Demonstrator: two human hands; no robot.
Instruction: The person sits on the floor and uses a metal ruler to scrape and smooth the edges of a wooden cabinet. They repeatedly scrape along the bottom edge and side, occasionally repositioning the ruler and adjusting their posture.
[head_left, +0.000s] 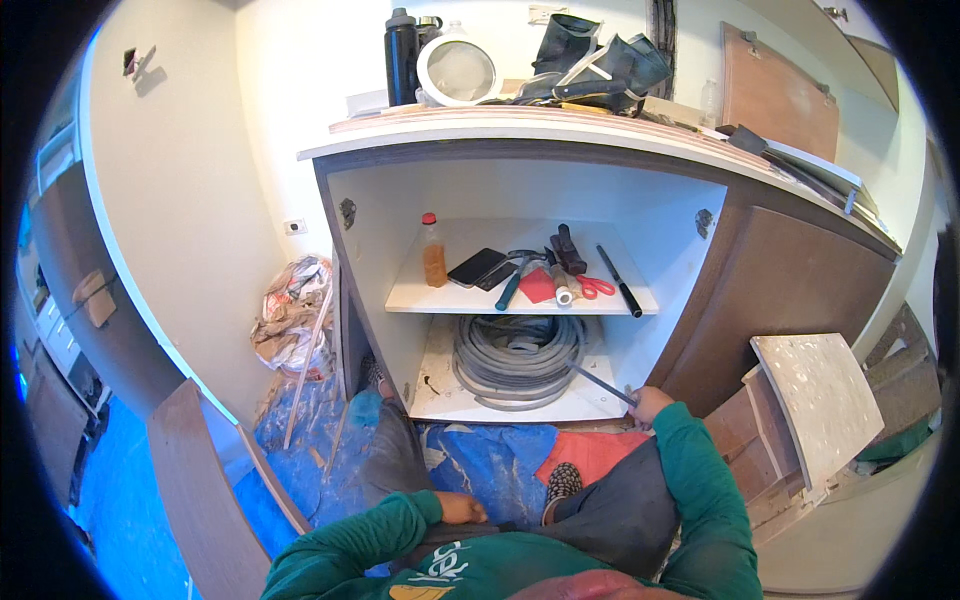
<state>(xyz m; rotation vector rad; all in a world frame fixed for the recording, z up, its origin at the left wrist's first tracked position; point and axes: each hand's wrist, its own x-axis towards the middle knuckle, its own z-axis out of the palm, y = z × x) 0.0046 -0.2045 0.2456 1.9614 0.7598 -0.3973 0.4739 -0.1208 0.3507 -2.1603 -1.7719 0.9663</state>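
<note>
My right hand [650,407] is closed around a length of grey cable [603,385] at the front right of an open cabinet. That length runs up to a large coil of grey cable [520,375], which lies on the cabinet's bottom panel [440,400]. My left hand [460,507] rests on my lap with its fingers lying loosely, and I see nothing in it. On the shelf [410,297] above the coil are a bottle with a red cap [433,252], a phone [474,266], a hammer [514,280], red scissors [594,287] and a black marker-like stick [620,282].
The worktop [400,126] overhead carries a black flask [400,60], a round white-rimmed piece [459,70] and a dark tool bag [610,70]. Boards [815,395] lean at right, another panel [200,490] at left. Blue sheeting [500,455] covers the floor.
</note>
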